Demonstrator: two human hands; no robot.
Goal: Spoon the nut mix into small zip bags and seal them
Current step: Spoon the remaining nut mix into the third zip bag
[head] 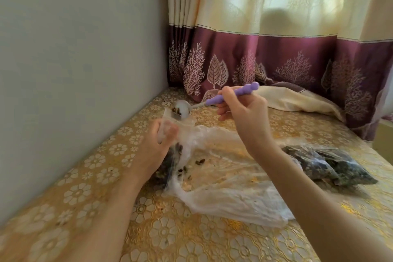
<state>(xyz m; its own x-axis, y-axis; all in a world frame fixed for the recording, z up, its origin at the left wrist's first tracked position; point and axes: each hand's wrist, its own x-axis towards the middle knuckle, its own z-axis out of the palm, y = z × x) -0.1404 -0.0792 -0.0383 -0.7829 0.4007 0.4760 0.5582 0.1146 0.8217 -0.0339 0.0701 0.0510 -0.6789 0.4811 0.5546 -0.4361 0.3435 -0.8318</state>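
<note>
Purple-handled spoon (214, 100) held by right grip (242, 110), bowl tipped at small zip bag (170, 122) pinched by left grip (158, 142).

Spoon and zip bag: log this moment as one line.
left hand: holds zip bag | right hand: spoon tipping nuts in | seal: open

On the table (161, 234), a large crumpled plastic bag (225, 193) lies at the centre, with a few loose nut pieces (200, 161) on it. At its 9 o'clock the left hand (157, 144) holds a small zip bag (170, 123), and the spoon (185, 108), held by the right hand (244, 110) at 12 o'clock, sits over that bag's mouth. Filled bags (331, 166) lie at 3 o'clock; a wall (74, 59) stands at 9 o'clock and a curtain (276, 49) hangs behind at 12.
</note>
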